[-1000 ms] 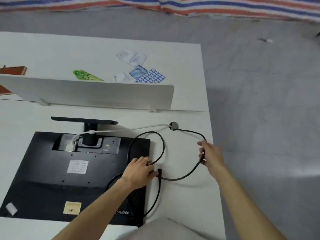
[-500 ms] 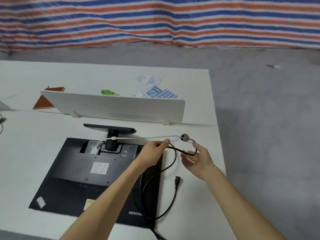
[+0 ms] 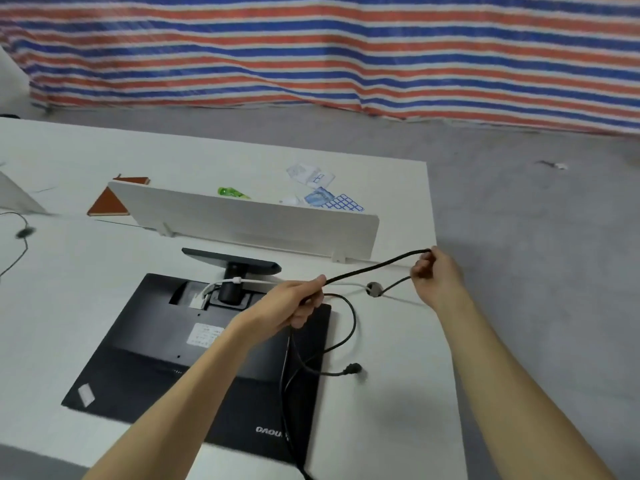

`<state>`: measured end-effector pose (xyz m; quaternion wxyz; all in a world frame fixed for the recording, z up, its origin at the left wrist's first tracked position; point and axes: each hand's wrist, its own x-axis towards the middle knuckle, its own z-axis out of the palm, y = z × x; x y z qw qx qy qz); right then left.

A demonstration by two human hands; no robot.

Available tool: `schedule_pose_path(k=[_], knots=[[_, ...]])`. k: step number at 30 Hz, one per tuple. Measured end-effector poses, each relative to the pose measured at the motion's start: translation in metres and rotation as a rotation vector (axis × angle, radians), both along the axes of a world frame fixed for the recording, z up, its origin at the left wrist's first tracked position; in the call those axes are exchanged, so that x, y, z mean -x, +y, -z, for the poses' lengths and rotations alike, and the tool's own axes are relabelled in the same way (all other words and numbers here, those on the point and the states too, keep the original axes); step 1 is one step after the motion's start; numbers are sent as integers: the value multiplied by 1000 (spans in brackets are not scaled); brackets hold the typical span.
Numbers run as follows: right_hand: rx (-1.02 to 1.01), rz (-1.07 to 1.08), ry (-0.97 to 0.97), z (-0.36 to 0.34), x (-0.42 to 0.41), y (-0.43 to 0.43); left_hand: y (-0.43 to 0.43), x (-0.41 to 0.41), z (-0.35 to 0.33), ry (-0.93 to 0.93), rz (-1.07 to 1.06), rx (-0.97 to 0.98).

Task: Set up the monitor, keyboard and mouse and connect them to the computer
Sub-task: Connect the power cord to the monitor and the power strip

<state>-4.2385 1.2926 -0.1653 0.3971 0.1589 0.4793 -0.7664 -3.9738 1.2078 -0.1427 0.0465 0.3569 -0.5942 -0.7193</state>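
Note:
A black monitor [image 3: 166, 355] lies face down on the white desk [image 3: 69, 306], its stand pointing towards the divider. A white cable [image 3: 256, 281] runs from its back to a round grey grommet [image 3: 374, 289]. My left hand [image 3: 294, 301] grips a black power cable [image 3: 374, 268] above the monitor's right edge. My right hand [image 3: 436, 275] pinches the same cable further along, holding a stretch taut in the air between both hands. The cable's loose loops fall over the monitor, and its plug [image 3: 353, 369] lies on the desk.
A low white divider [image 3: 242, 220] stands behind the monitor. Beyond it lie a brown notebook [image 3: 110, 204], a green packet [image 3: 232, 192] and blue-white sticker sheets [image 3: 332, 199]. Another black cable [image 3: 20, 237] lies at far left. The desk's right edge drops to grey floor [image 3: 519, 237].
Both hands have lifted the black cable off the desk and moved apart, stretching a section of it. My right hand went up and right. The camera tilted up.

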Motion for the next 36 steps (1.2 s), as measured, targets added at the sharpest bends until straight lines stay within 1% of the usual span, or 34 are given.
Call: schedule_pose_path(k=[1,2,3,5,7,8,9,10,11,12,13,14,16,17,19,20,21,23,24,25,27,32,34,36], knots=[[-68,-56,58,2,-2,-1,-5,-6,0,17,-54,-33],[-124,-163,118,5,-10,-1,-8,-9,0,43,-107,-72],[-160,-315,186,6,-24,2,-10,-7,-2,80,-166,-122],[-210,-710,383,5,-59,8,-13,7,-14,182,-295,-240],[-243,-1188,616,7,-94,20,-18,28,-29,248,-375,-316],[-249,-1409,695,9,-110,26,-21,36,-38,260,-410,-332],[-248,-1558,748,12,-123,33,-24,44,-44,264,-437,-345],[-253,-1629,813,16,-133,37,-28,48,-50,267,-465,-349],[-263,-1630,881,16,-141,41,-32,52,-53,262,-480,-342],[-284,-1573,947,15,-145,43,-35,53,-56,245,-480,-303],[-292,-1481,980,14,-146,44,-39,53,-57,207,-456,-224],[-271,-1365,956,11,-146,44,-43,52,-55,140,-413,-113],[-160,-1070,788,1,-137,38,-47,47,-42,-30,-322,113],[-90,-905,651,-5,-129,33,-45,43,-30,-88,-293,164],[49,-634,366,-16,-107,20,-29,34,0,-153,-213,127],[89,-548,264,-21,-95,13,-16,29,15,-175,-139,56],[95,-498,217,-26,-84,5,-3,22,26,-181,-62,-44],[27,-467,229,-25,-60,-6,21,14,42,-144,20,-288],[-14,-466,245,-22,-51,-9,30,9,45,-106,0,-393],[-42,-473,254,-16,-44,-11,35,4,46,-71,-46,-454],[-54,-490,231,-6,-39,-12,38,1,48,-40,-143,-450],[-51,-470,1,15,-50,-18,42,-4,53,-34,-321,-247],[-79,-478,-80,29,-62,-27,34,-11,58,7,-437,-256],[-124,-479,-121,42,-77,-37,21,-19,68,47,-528,-245]])
